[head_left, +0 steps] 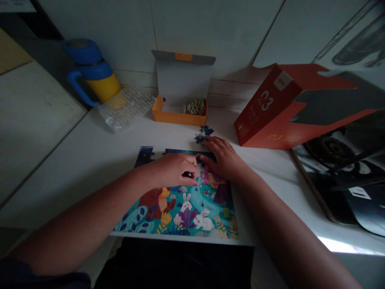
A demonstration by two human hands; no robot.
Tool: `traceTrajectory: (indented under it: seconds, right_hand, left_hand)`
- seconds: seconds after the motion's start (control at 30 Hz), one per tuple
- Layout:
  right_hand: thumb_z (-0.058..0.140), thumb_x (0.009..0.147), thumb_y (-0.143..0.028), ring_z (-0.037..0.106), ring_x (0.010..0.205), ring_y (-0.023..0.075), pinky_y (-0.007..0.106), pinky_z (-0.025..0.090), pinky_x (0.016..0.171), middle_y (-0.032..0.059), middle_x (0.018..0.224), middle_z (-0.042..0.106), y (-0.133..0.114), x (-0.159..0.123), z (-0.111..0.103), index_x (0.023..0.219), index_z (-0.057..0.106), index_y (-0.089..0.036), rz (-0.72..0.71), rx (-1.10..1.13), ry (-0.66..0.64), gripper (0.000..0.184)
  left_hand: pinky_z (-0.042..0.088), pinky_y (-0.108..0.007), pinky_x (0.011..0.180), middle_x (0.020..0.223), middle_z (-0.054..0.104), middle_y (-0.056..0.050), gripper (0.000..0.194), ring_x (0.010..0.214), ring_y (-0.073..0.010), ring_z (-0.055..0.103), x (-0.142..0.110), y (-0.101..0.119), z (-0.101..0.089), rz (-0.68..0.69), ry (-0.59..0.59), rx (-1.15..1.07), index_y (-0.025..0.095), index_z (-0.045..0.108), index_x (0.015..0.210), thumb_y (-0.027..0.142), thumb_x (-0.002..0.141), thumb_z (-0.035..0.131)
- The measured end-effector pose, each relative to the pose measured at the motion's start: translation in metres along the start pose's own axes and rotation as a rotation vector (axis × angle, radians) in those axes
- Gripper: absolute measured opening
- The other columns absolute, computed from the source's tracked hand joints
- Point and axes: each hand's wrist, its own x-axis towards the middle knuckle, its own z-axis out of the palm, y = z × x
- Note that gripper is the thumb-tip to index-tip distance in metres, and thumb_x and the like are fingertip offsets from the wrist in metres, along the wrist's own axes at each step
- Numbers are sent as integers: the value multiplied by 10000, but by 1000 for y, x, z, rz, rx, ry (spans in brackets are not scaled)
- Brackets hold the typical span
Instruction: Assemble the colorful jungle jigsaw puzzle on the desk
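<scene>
A jigsaw puzzle (173, 204) with rabbits, a bear and plants lies near the table's front edge, largely joined. Its upper part is partly covered by my hands, and gaps show along the top left and near my left fingertips. Over the upper middle, my left hand (180, 168) is closed with curled fingers; a small dark patch shows between thumb and fingers, but what it is stays unclear. My right hand (224, 158) lies open and palm down on the upper right of the puzzle, its fingertips touching or close to a few loose puzzle pieces (203, 134).
Behind the puzzle stands an open orange box (180, 118) holding a patterned bundle. A blue and yellow flask (102, 82) and clear plastic wrap (126, 108) are at the back left. To the right are a large red box (264, 108) and a black appliance (345, 180).
</scene>
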Motion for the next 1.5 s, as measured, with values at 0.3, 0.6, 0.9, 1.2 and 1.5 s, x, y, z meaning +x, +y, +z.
traceTrajectory:
  seconds: [0.3,0.6,0.9,1.2,1.5]
  right_hand:
    - [620,1052,-502,573,1463,356,532,492,1201,215,1594,565,-6,-1,-6,1552,557,-210,-58,202,57,582]
    - [622,1049,-495,637,1359,369,560,503,1173,193,1444,694,-8,-1,-5,1471,620,-209,-87,204,42,510]
    - [606,1045,-613,481,1553,403,690,295,1304,216,1603,597,-15,-4,-6,1573,550,-188,-150,209,-107,680]
    - [596,1062,-575,396,1621,391,717,227,1327,163,1678,539,-17,-3,-4,1643,485,-240,-171,165,-162,680]
    - [590,1064,-600,362,1640,381,717,208,1331,164,1684,531,-15,-3,0,1648,478,-242,-206,133,-173,695]
  left_hand:
    - [514,-405,958,1029,697,-93,153,1041,-263,640,5,-12,-4,-149,352,416,195,741,972,281,1032,630]
    - [505,-460,1111,1259,668,-129,353,1178,-298,628,9,-37,-3,-256,476,440,207,758,1297,406,1016,683]
    - [498,-444,1157,1272,673,-126,316,1230,-296,639,18,-40,2,-341,607,328,180,740,1199,303,910,772]
    - [521,-421,1131,1187,719,-86,264,1194,-265,676,27,-53,-3,-407,699,144,182,756,1024,215,780,853]
    - [586,-341,912,1052,780,-46,168,965,-190,727,29,-52,5,-327,669,-93,201,720,1053,137,900,748]
